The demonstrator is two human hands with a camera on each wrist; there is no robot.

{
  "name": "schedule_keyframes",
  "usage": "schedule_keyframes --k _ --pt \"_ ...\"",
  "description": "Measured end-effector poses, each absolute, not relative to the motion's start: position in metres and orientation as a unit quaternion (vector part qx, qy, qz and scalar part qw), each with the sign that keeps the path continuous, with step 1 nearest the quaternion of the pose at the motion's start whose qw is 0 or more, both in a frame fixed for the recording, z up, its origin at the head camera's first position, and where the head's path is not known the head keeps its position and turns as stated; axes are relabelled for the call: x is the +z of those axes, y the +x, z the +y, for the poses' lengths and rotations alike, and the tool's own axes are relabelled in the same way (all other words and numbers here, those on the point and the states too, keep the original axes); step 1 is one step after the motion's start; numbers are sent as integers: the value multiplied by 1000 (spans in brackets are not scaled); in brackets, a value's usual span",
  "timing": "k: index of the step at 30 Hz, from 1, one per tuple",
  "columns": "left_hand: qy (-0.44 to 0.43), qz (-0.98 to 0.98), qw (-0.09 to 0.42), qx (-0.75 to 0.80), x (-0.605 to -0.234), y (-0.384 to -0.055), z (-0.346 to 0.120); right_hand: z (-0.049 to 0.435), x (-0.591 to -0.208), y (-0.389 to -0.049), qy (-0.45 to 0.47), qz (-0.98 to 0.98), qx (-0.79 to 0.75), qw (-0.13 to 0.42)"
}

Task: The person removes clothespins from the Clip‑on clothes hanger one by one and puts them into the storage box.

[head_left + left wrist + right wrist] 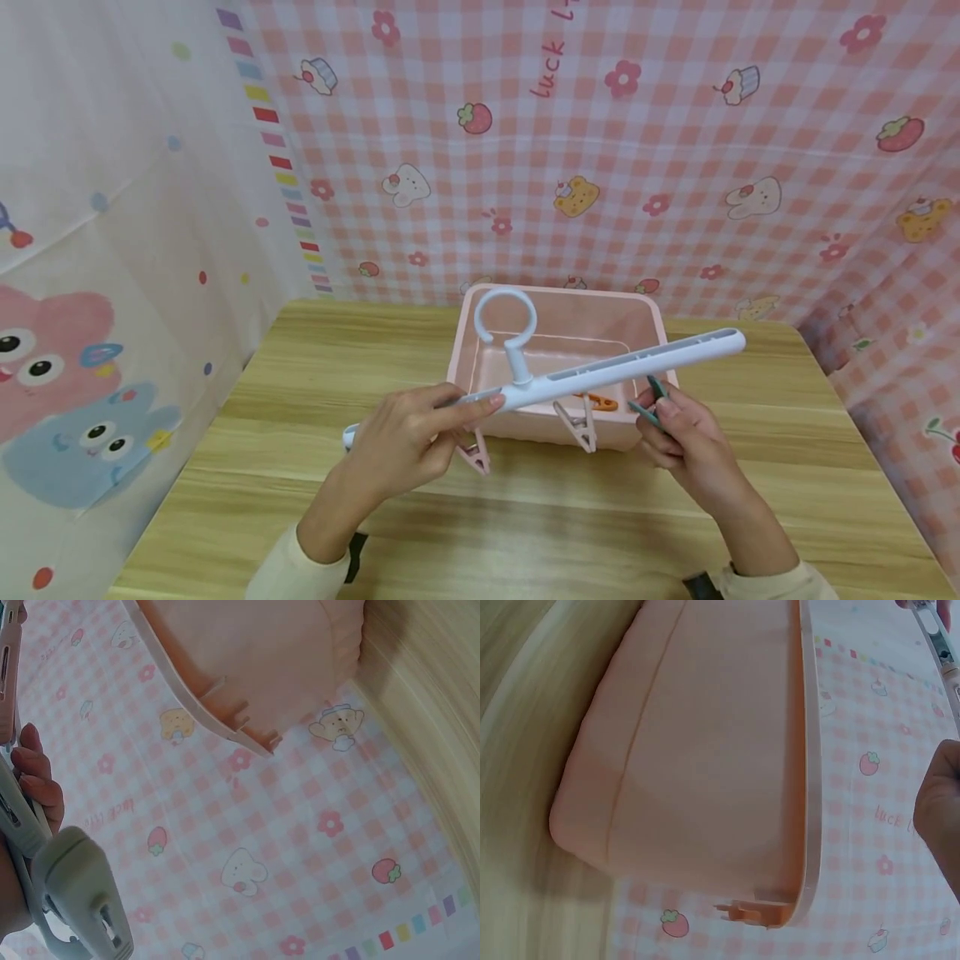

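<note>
My left hand (405, 433) grips a pale blue plastic hanger (622, 362) left of its middle, the bar tilted up to the right. Its open ring hook (506, 292) points upward. Two pale pink clothespins hang below the bar: one clothespin (482, 454) beside the left hand, another clothespin (588, 429) near the middle. A dark green clothespin (647, 415) is pinched between thumb and fingers of my right hand (693, 442), just under the bar's right part and apart from it. In the left wrist view, the hanger's end (82, 892) looms close.
Behind the hanger, a pink plastic basket (555, 296) stands on the wooden table (330, 350). An orange clothespin (600, 402) lies in the basket. A pink checked cloth (465, 225) hangs behind the table, and a white patterned cloth (150, 217) hangs at the left.
</note>
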State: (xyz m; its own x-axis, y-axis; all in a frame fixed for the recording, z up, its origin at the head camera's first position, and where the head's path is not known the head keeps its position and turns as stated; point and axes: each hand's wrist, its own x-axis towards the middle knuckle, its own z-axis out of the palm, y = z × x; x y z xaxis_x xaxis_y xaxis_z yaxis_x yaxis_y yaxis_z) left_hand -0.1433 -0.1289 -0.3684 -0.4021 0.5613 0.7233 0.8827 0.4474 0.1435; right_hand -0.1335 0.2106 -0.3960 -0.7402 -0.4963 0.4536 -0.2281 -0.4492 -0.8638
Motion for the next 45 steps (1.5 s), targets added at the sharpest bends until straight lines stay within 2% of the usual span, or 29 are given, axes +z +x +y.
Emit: schedule_keyframes --k 3,6,12,15,17,20,30,35,38,40,42,45 --pt "-454 -795 300 -266 -368 -143 -130 208 -397 -133 -343 583 -737 8" --pt "-453 -797 297 -267 -367 -143 -131 205 -398 -131 -324 665 -664 -105" --pt "-455 -800 292 -262 -368 -142 -132 208 -397 -131 -272 822 -405 -294" --pt "-454 -802 288 -260 -368 -142 -133 211 -397 -134 -263 848 -283 -361" --pt "-453 -804 286 -257 -368 -141 -133 213 -396 -135 -260 852 -236 -388" --pt "-452 -806 286 -253 -368 -141 -133 214 -396 -135 -270 848 -260 -374" --pt "-449 -806 299 -243 -365 -141 -132 213 -392 -126 -298 770 -548 -133" --pt "-447 -807 305 -236 -365 -141 -133 215 -390 -127 -314 734 -599 -57" --pt "-448 -806 305 -239 -365 -141 -133 216 -389 -127 -313 738 -596 -45" --pt "-449 -805 305 -240 -366 -141 -132 215 -388 -127 -312 743 -589 -60" --pt "-450 -804 305 -242 -365 -142 -132 214 -388 -126 -306 762 -563 -94" --pt "-450 -804 305 -242 -365 -142 -132 212 -389 -126 -296 796 -496 -179"
